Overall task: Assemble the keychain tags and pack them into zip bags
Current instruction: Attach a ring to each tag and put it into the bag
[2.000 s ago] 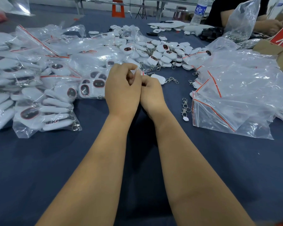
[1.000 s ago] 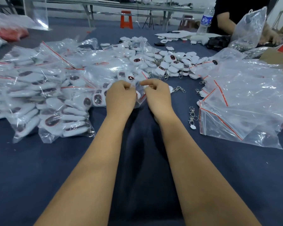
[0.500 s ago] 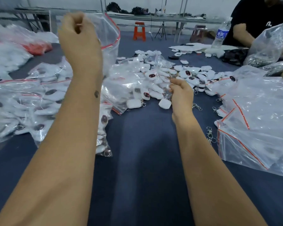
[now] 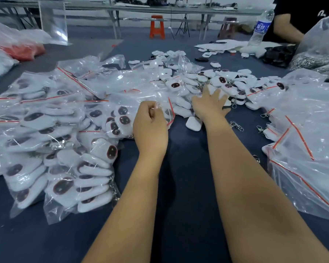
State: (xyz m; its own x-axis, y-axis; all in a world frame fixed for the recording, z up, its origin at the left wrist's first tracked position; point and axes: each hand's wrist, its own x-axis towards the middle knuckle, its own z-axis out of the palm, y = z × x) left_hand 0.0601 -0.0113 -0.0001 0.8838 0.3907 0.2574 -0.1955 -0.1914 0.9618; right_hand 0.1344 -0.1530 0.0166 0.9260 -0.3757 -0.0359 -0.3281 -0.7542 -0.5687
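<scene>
My left hand [image 4: 150, 126] is curled and grips the edge of a clear zip bag [image 4: 165, 109] with a red seal, low over the blue table. My right hand [image 4: 209, 105] reaches forward with fingers spread onto the heap of loose white keychain tags [image 4: 217, 82], touching them. One white tag [image 4: 193, 124] lies on the cloth just left of my right wrist. Filled zip bags of tags [image 4: 65, 149] are piled on the left. Loose metal key rings [image 4: 236, 126] lie right of my right wrist.
A stack of empty clear zip bags [image 4: 308, 141] covers the right side. Another person [image 4: 292, 19] sits at the far right corner behind a water bottle [image 4: 260, 25] and a bag of metal rings [image 4: 315, 52]. An orange stool [image 4: 156, 26] stands beyond the table.
My left hand has come down from high up with the zip bag to the table by the filled bags. My right hand has opened and stretched forward onto the loose tags.
</scene>
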